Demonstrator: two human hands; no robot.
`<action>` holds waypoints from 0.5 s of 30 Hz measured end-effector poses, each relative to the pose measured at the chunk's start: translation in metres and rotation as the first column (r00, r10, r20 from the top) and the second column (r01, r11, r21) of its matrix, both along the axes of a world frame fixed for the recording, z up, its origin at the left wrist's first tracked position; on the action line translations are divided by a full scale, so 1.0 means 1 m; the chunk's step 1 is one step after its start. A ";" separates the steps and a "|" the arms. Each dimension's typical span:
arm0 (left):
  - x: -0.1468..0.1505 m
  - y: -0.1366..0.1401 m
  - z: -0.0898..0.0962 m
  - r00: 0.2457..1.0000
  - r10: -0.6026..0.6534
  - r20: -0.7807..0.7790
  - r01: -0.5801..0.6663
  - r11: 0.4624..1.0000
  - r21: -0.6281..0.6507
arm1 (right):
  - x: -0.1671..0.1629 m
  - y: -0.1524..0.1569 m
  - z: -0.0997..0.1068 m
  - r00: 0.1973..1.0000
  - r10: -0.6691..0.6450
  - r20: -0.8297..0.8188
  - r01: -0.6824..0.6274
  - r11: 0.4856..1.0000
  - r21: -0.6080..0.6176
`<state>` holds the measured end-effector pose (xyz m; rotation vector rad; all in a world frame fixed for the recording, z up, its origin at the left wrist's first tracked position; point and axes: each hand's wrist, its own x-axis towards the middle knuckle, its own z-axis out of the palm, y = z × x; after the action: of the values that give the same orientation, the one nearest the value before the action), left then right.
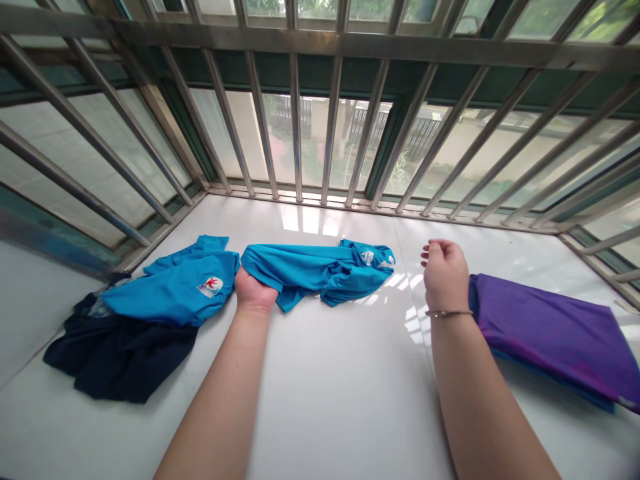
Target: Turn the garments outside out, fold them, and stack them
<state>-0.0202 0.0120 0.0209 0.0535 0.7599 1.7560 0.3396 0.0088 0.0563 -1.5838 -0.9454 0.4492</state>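
Fabric of a crumpled blue shirt [320, 270] is gripped at its left end by the left hand [255, 290], whose fingers are closed into the cloth and hidden by it. The shirt lies on the white sill [340, 373] between the two hands. A small white label is seen near its collar; the writing cannot be read. The right hand [445, 273] is held loosely curled, nothing grasped, just apart from the shirt. A second blue shirt [175, 283] with a red-and-white emblem is laid over a dark garment [115, 357]; a purple cloth [550, 333] is spread at the right.
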 end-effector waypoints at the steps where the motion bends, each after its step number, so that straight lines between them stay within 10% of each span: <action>1: 0.001 0.000 -0.001 1.000 -0.002 0.002 0.002 1.000 -0.014 | -0.006 -0.003 0.000 0.985 0.092 0.149 -0.094 0.996 0.004; 5: 0.001 0.000 -0.003 1.000 -0.023 -0.012 0.023 1.000 -0.013 | -0.041 -0.013 -0.009 0.705 0.491 0.512 -0.472 0.863 -0.178; 9: -0.001 0.000 -0.008 0.995 -0.053 -0.081 0.056 0.998 0.030 | -0.056 -0.011 -0.033 0.448 0.674 0.587 -0.448 0.738 -0.505; 15: -0.007 0.005 -0.019 0.986 -0.016 -0.164 0.033 0.994 0.101 | -0.045 -0.005 -0.032 0.580 0.613 0.537 -0.482 0.789 -0.380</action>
<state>-0.0269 0.0168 0.0019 0.2783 0.7817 1.7814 0.2945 0.0040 0.0242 -1.6183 -2.0283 0.4359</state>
